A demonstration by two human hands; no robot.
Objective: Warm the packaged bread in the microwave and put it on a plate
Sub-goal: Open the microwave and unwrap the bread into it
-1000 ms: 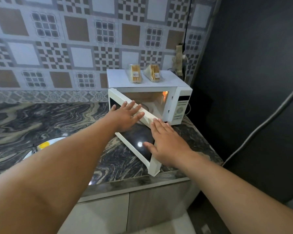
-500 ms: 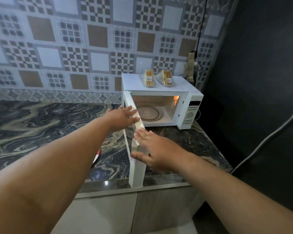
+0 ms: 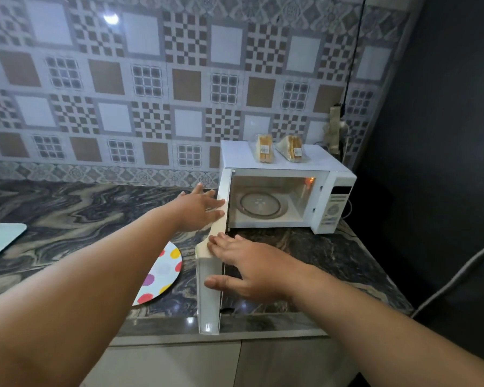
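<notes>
Standing wide open, the microwave door (image 3: 210, 275) stuck out toward you past the front edge of the counter (image 3: 305, 252), edge-on between your two hands. Your left hand (image 3: 197, 210) lay flat with straight fingers against the outer side of the door, near its top edge. Your right hand (image 3: 246, 270) was on the other side, fingers spread and loose, its fingertips touching the door's top edge and its thumb lying against the end of the door. Neither hand was gripping anything.

Beyond your right hand, the microwave (image 3: 288, 191) stood at the far right end of the counter, close to the dark wall (image 3: 444, 135). Its mouth was open. Inside you could see one round glass turntable (image 3: 260, 205) with nothing on it, and a small orange light glowed at the inner right.

Up on the microwave's flat top, well beyond both hands, sat two packs of bread (image 3: 264, 148), side by side in clear wrap, each with a small label. The second pack (image 3: 293, 148) was to the right of the first.

Under your left arm lay one spotted plate (image 3: 165, 270), partly hidden, with nothing on the part that showed. Farther left of that arm, a pale board (image 3: 0, 238) poked in at the frame's edge. The counter between the plate and the tiled wall (image 3: 151, 93) had open room.
</notes>
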